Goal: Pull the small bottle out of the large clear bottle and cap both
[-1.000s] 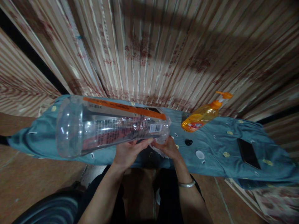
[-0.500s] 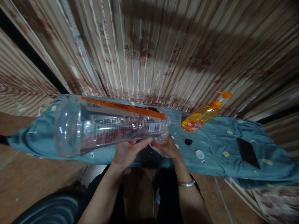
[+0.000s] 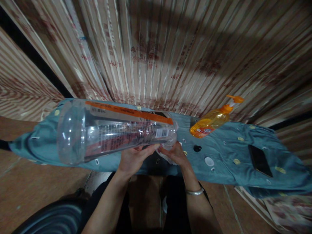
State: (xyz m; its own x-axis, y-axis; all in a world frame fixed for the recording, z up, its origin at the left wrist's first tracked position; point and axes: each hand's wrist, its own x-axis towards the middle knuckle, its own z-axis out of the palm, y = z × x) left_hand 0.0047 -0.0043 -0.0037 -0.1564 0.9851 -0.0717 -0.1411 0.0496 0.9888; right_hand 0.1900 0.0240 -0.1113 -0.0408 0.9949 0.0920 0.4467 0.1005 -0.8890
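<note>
- Large clear plastic bottle with an orange-striped label (image 3: 119, 133): in the head view, sideways over the left part of the table covered in teal patterned cloth (image 3: 226, 165).
- Left hand (image 3: 134, 159): thumb stretched along the bottle's near side, by its right end; fingertips hidden, grip cannot be told.
- Right hand (image 3: 175, 153): fingers bent at that end, above a crumpled white piece (image 3: 168, 158); whether pinching, cannot tell.
- Amber pump bottle (image 3: 209, 124): standing beyond, to the right.
</note>
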